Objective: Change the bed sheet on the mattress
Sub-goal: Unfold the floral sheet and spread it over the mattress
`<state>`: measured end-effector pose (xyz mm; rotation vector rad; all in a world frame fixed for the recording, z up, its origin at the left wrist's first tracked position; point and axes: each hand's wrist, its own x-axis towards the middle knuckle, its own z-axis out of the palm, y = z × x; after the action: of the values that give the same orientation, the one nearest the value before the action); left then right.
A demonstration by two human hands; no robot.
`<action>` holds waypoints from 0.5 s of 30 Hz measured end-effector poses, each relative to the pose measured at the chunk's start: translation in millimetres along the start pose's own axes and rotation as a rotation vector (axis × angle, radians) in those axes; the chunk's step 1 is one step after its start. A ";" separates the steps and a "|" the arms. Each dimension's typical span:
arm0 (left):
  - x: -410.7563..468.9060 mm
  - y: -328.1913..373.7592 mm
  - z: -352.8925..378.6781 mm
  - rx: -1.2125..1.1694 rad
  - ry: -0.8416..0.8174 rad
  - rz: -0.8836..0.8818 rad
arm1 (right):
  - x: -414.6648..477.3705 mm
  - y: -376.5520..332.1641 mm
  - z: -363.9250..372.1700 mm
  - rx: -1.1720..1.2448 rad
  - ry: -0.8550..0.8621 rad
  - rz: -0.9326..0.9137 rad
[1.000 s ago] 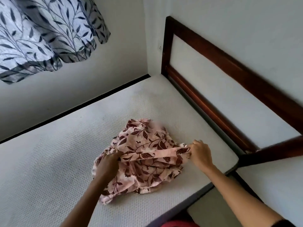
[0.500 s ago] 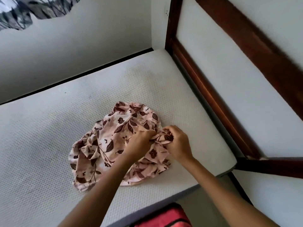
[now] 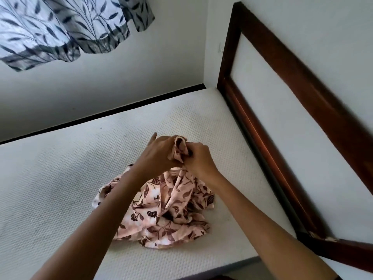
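Observation:
A bare white mattress [image 3: 60, 178] with a dimpled cover fills the middle of the view. On it lies a bunched pink bed sheet [image 3: 167, 209] printed with dark brown leaves. My left hand [image 3: 159, 150] and my right hand [image 3: 198, 158] are close together above the pile, both pinching one raised part of the sheet's edge. The cloth hangs from my fingers down to the heap. My forearms cover part of the pile.
A dark wooden bed frame [image 3: 282, 122] runs along the mattress's right side against a white wall. A grey leaf-patterned curtain [image 3: 66, 29] hangs at the upper left. The mattress's near edge and corner lie at the lower right.
Both hands have lifted a bunched bit of the sheet up off the mattress; a second ago they held a stretch of it low and apart. The view has tilted up.

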<state>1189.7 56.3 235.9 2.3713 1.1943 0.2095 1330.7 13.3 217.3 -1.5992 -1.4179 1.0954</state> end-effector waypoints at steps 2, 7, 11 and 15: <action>-4.0 5.0 -17.2 0.082 0.043 0.020 | 2.0 -3.2 2.2 0.113 0.026 0.040; -21.2 10.1 -57.7 0.069 0.216 -0.141 | -12.3 21.9 26.9 0.293 -0.182 0.184; -25.2 8.1 -83.6 -0.127 0.508 -0.227 | -19.1 50.5 76.8 -0.041 -0.274 0.303; -30.1 -3.7 -98.6 -0.297 0.654 -0.287 | 2.8 76.8 105.6 0.021 -0.136 0.565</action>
<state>1135.4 68.2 322.7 1.8888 1.6321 1.0437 1261.9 3.9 106.7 -2.0038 -1.0481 1.5549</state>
